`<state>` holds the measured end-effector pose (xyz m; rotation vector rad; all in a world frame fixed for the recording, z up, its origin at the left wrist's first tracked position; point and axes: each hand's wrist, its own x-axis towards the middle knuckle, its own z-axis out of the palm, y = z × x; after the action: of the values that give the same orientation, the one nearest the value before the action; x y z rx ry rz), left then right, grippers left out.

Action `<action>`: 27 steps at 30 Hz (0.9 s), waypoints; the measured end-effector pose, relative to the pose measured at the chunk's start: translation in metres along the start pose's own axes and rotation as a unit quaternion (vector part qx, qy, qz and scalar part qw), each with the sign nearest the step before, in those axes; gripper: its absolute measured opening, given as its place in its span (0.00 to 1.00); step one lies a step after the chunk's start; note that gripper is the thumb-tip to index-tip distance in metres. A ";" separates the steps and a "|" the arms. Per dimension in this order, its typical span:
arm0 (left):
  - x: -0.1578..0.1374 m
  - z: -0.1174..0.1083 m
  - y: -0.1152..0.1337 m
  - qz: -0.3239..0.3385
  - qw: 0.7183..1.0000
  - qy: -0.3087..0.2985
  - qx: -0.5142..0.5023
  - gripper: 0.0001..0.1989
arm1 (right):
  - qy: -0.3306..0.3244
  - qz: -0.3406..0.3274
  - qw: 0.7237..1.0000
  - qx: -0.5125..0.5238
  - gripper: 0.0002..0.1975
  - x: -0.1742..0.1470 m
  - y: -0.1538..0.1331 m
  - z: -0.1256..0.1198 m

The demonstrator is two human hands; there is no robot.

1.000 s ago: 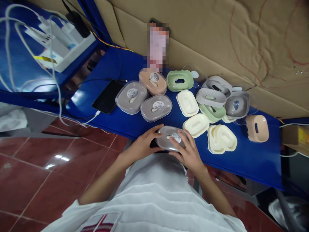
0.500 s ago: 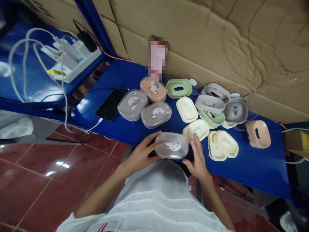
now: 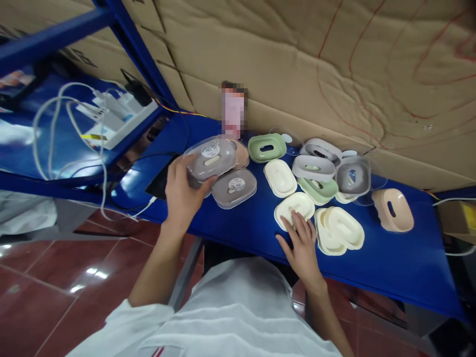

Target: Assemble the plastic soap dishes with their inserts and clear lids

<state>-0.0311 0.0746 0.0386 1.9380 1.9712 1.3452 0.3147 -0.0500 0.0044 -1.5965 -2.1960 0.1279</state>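
Note:
My left hand [image 3: 184, 191] is closed around the near-left end of a grey oval plastic box [image 3: 230, 154] with a clear lid and a round sticker. It holds this box over another lidded box, mostly hidden, and part of a peach lidded box [image 3: 242, 153]. Just in front lies a second grey lidded box [image 3: 235, 188]. My right hand [image 3: 300, 248] is open, fingers spread, its fingertips over the near edge of a cream oval tray [image 3: 297, 204]; whether they press on it I cannot tell. Another cream tray [image 3: 280, 177] lies behind.
Stacked cream trays [image 3: 344, 228], a green shell [image 3: 267, 148], grey shells [image 3: 314, 167] and a peach shell [image 3: 394, 210] lie on the blue table [image 3: 386, 263]. At left are a black phone [image 3: 158, 183], white cables and a power strip [image 3: 124, 126]. A cardboard wall [image 3: 278, 59] stands behind.
The grey lidded box has gone from the front edge, between my hands, to above the boxes at the left, in my left hand. My right hand now rests by the cream tray.

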 end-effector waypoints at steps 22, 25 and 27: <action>-0.101 0.006 0.072 0.351 0.885 -0.299 -0.059 0.19 | -0.116 -0.135 0.975 0.137 0.22 0.009 0.015 -0.049; -0.101 0.011 0.066 0.372 0.869 -0.325 -0.022 0.18 | -0.078 -0.109 0.990 0.049 0.30 0.041 0.049 -0.061; -0.105 0.015 0.068 0.385 0.865 -0.322 -0.007 0.17 | -0.026 -0.066 0.997 -0.027 0.28 0.074 0.073 -0.065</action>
<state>0.0523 -0.0174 0.0168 2.8027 0.8960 0.5796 0.3861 0.0324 0.0612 -1.4860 -2.3548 0.0728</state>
